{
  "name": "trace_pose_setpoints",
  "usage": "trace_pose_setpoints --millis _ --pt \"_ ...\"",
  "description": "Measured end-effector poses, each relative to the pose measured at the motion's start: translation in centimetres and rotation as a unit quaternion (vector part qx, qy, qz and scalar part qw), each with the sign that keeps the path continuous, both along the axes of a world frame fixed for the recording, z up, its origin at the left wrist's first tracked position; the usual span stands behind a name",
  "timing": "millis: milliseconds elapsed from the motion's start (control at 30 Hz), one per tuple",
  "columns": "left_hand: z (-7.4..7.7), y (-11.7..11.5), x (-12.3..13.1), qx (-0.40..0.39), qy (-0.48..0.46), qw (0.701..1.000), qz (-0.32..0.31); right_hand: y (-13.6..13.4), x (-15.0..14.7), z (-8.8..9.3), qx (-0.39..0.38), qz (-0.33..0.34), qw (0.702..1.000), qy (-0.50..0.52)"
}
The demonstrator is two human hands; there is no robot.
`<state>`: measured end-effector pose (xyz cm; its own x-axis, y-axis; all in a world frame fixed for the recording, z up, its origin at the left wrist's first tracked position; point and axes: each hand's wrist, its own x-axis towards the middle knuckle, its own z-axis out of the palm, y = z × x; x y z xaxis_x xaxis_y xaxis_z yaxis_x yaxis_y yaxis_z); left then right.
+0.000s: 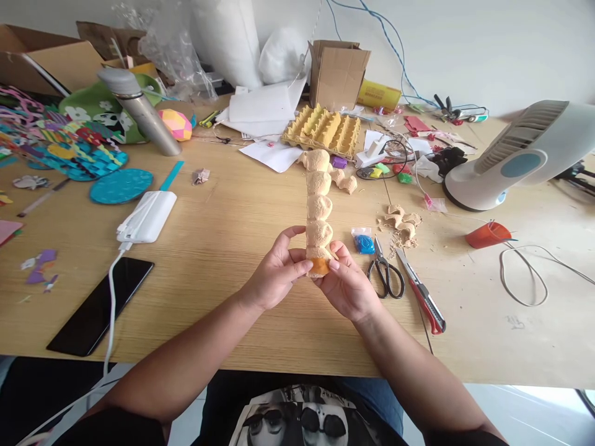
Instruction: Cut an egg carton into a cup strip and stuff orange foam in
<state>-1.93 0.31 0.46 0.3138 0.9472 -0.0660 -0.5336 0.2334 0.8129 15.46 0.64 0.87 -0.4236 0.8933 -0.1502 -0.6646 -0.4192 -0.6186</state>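
Observation:
A long strip cut from an egg carton [319,207], pale yellow with a row of several bumps, stands out away from me above the table. Its near end is darker orange. My left hand [279,269] pinches that end from the left, thumb on top. From the right, my right hand [346,279] grips the same end between thumb and fingers. Just right of my right hand lie black-handled scissors [385,275] and a red box cutter [425,297] with its blade out. A small bag with something blue [364,241] sits beside the scissors.
Carton scraps [402,222] lie beyond the cutter, and a yellow egg tray [323,131] rests at the back. A white fan [511,155] and an orange cup [488,235] stand right. Left are a power bank [153,217], a phone [100,306] and a steel bottle [146,118].

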Motion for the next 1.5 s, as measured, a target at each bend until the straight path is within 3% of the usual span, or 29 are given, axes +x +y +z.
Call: trace_pose_setpoints --millis 400,667,1167,1500 --pt "-0.05 0.08 -0.37 0.018 -0.012 1.0 -0.022 -0.06 0.11 0.26 0.003 0.013 1.0 0.01" --pt "-0.46 -0.29 0.02 0.033 0.063 0.996 0.047 -0.11 -0.08 0.11 0.002 -0.008 1.0 0.0" --pt "-1.01 -0.25 0.18 0.044 0.036 0.998 0.031 0.03 -0.03 -0.1 -0.012 -0.011 0.999 0.036" --pt "-0.18 -0.02 0.12 0.013 -0.013 1.0 0.01 0.1 0.1 -0.03 -0.019 -0.001 0.999 0.046"
